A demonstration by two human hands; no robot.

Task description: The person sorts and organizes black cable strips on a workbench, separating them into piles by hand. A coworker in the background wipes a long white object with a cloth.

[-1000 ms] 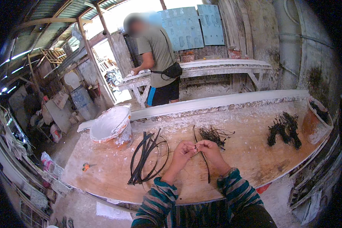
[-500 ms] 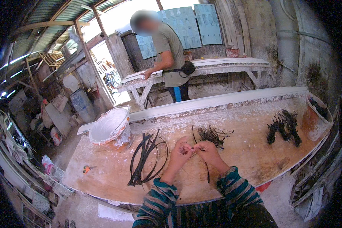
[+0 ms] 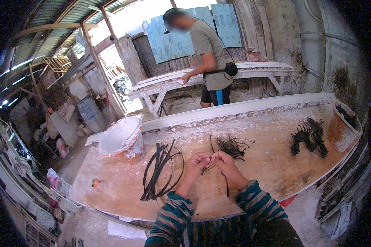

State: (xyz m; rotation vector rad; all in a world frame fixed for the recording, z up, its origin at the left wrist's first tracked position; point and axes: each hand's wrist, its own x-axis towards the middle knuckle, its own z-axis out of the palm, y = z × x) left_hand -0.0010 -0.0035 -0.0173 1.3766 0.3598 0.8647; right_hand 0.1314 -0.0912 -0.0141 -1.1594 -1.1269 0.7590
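Note:
My left hand [image 3: 196, 163] and my right hand [image 3: 225, 163] meet fingertip to fingertip above the wooden table. Both are closed in a pinch on a thin black strip [image 3: 227, 187]. One end of it hangs below my right hand, and a straight length sticks up beyond my fingers; the part between the fingertips is mostly hidden. Just beyond my right hand lies a tangled pile of short black strips [image 3: 231, 147]. Left of my left hand, several long black strips [image 3: 154, 175] lie in a loose, looped bunch.
A white-crusted bucket [image 3: 137, 151] stands at the table's left, with orange-handled scissors [image 3: 96, 182] nearer. Knotted black bundles [image 3: 309, 138] lie right, beside an orange-brown bucket [image 3: 342, 133]. A long white board [image 3: 235, 109] edges the far side. Beyond, a person [image 3: 208, 53] works at a white bench [image 3: 251, 72].
The person at the far bench has moved to the right and leans more over it. My hands have shifted only slightly, fingertips still together on the strip.

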